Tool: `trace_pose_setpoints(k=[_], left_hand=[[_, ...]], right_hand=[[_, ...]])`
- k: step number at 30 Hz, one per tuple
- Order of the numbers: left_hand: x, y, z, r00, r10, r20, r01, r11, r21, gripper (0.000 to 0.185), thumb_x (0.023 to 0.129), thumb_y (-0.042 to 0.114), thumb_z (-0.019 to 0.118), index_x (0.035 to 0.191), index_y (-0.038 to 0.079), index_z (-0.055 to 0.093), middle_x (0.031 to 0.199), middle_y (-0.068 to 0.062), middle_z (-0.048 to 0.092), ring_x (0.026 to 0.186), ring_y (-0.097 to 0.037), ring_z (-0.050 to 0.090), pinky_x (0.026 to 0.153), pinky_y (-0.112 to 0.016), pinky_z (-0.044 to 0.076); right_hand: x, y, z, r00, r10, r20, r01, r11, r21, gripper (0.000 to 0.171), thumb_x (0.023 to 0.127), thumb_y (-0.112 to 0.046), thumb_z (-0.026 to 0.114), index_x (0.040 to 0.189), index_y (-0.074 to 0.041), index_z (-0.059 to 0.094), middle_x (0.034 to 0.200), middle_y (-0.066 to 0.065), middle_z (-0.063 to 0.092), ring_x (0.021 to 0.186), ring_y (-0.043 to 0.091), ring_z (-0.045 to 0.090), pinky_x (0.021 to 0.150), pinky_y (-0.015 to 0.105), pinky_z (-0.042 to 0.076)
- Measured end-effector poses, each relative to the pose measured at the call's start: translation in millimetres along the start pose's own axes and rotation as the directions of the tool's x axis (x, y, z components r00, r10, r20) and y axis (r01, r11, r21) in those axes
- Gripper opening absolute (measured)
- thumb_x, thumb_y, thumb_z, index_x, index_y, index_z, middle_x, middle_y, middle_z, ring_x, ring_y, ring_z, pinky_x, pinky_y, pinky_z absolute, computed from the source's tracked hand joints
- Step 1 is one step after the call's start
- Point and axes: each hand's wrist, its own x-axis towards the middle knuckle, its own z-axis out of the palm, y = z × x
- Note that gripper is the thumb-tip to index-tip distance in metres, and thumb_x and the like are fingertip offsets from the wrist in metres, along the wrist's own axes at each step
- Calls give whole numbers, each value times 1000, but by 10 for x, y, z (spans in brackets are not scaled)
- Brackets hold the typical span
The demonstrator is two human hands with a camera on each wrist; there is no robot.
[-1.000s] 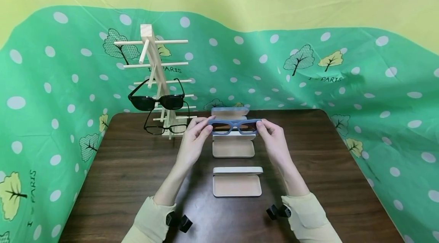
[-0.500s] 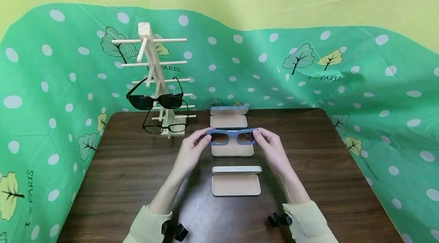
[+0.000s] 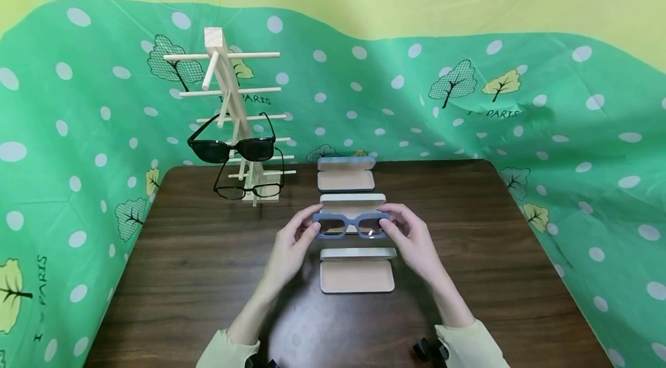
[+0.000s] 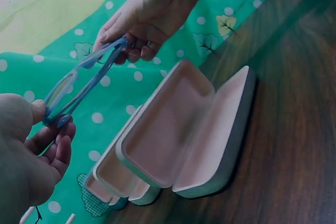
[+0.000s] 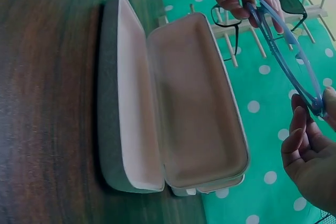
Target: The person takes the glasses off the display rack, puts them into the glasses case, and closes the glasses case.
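Observation:
Blue-framed glasses (image 3: pixel 352 222) with tinted lenses are held level by both hands. My left hand (image 3: pixel 288 245) pinches the left end between thumb and fingers. At the other end, my right hand (image 3: pixel 414 242) does the same. In the head view the glasses overlap the middle open case (image 3: pixel 352 199). Seen from the left wrist, the glasses (image 4: pixel 95 81) hang above the row of cases, their temples folded in behind the front. A nearer open case (image 5: pixel 197 100), pink inside and grey outside, fills much of the right wrist view; nothing lies in it.
Left of the cases stands a wooden rack (image 3: pixel 232 88) with pegs. Black sunglasses (image 3: pixel 257 149) and thin black-framed glasses (image 3: pixel 251 189) hang on it. A far open case (image 3: pixel 346 181) with a bluish lid sits near the back edge of the brown table (image 3: pixel 494 275).
Both hands have brought the blue glasses down and toward the person, from over the far case to over the middle one. The head view has tipped slightly downward.

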Motion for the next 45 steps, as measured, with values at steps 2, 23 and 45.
trace_pose_setpoints(k=[2,23,45], left_hand=[[-38,-21,17,1000,31,1,-31,999,27,35,104,19,62,138,18,65,104,-12,71,87,-8,61,77,-20,52],[-322,-220,145,987,161,3,-161,983,93,30,102,13,63,131,17,69,107,-2,72,94,-5,62,83,-22,53],[-531,-504,142,907,419,27,-408,865,293,58,64,29,95,115,13,73,135,-13,60,117,-25,55,97,-26,43]], right_hand=[[-42,18,8,1000,-18,-4,18,1000,-9,24,100,-11,66,124,-14,69,89,9,66,78,9,59,67,20,50],[-340,168,75,998,39,-47,-35,997,73,12,98,-6,68,108,-6,74,86,6,72,74,0,63,62,19,50],[-624,389,-9,994,67,84,-75,994,84,14,96,-5,70,109,-8,73,83,6,72,69,1,60,56,23,48]])
